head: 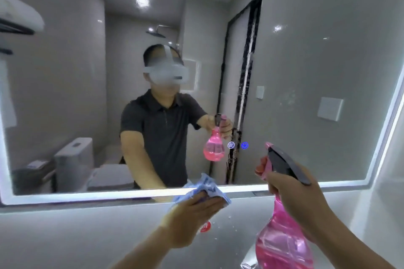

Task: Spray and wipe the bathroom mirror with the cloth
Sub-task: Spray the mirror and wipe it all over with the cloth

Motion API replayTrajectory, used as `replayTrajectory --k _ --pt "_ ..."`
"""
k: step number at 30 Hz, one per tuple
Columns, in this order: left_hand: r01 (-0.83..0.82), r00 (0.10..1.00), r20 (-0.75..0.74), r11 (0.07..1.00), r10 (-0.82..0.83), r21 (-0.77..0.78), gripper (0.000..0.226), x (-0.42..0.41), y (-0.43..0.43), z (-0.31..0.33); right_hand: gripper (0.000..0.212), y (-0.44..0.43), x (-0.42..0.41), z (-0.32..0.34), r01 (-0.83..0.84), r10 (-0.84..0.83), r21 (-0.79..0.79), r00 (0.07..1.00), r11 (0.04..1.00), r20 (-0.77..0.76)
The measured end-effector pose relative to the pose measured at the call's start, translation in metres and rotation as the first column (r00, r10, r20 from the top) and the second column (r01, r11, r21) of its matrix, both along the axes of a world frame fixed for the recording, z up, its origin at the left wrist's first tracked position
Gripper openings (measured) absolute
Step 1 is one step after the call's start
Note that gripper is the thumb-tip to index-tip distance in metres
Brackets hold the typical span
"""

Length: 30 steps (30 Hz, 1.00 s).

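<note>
Before mirror, upright spray bottle, nozzle mirrorward

Pale grey glossy countertop runs below the lit mirror edge, carrying scattered small white droplets or flecks, a round red-and-white item partly hidden behind a hand, and a chrome fitting at the lower edge.

We recorded a translucent pink spray bottle with a dark grey trigger head, a light blue cloth patterned white, grey wall tiles, and a white-lit mirror border.
</note>
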<state>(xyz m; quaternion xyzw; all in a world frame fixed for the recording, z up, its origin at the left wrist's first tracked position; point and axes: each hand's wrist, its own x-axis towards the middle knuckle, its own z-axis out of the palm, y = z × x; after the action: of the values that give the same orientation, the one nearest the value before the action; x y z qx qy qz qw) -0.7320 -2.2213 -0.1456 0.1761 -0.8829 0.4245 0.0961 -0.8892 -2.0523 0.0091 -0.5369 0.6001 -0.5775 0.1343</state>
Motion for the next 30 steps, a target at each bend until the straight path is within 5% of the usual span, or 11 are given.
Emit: replayTrajectory --k 2,4,8,12,17,20,23,25,27,30 --pt "0.007 0.999 -0.05 0.999 -0.009 -0.034 0.076 0.007 -0.005 0.017 0.019 0.002 -0.012 0.002 -0.026 0.026 0.008 0.999 1.0 0.021" --pt "-0.005 0.949 -0.316 0.999 -0.012 -0.053 0.062 0.015 -0.008 0.058 0.014 0.001 -0.029 0.001 -0.06 0.06 0.005 0.998 0.998 0.024" --pt "-0.214 0.698 -0.704 0.976 0.132 -0.029 0.057 0.007 -0.013 0.137 0.016 -0.007 -0.054 -0.005 -0.11 0.111 -0.024 0.993 0.994 0.045" --pt "-0.32 0.497 -0.794 0.924 0.35 0.207 0.06 -0.034 0.003 0.064 0.022 -0.002 -0.071 -0.01 -0.168 0.171 -0.045 0.981 0.985 0.094" --pt "-0.236 0.84 -0.477 0.965 0.261 0.113 0.048 -0.107 0.015 -0.008 0.033 0.007 -0.104 -0.014 -0.167 0.168 -0.019 0.978 0.986 0.125" --pt "-0.082 0.912 -0.402 0.996 0.084 0.023 0.059 -0.173 0.019 0.026 0.044 0.009 -0.113 -0.01 -0.208 0.209 -0.024 0.969 0.978 0.133" --pt "-0.054 0.909 -0.412 0.997 0.071 0.054 0.058 -0.18 0.023 0.037 0.052 0.008 -0.12 -0.005 -0.211 0.207 0.009 0.964 0.977 0.167" --pt "-0.06 0.881 -0.466 0.996 0.082 0.062 0.054 -0.138 0.023 0.027 0.037 0.007 -0.125 -0.002 -0.206 0.202 0.012 0.969 0.979 0.141" --pt "-0.155 0.793 -0.591 0.987 0.151 0.046 0.049 -0.075 0.02 0.026 0.007 0.007 -0.13 0.004 -0.184 0.178 0.049 0.977 0.982 0.117" --pt "-0.346 0.551 -0.753 0.92 0.36 0.186 0.059 0.014 0.013 0.079 0.01 0.006 -0.144 0.008 -0.178 0.174 0.052 0.981 0.983 0.086"
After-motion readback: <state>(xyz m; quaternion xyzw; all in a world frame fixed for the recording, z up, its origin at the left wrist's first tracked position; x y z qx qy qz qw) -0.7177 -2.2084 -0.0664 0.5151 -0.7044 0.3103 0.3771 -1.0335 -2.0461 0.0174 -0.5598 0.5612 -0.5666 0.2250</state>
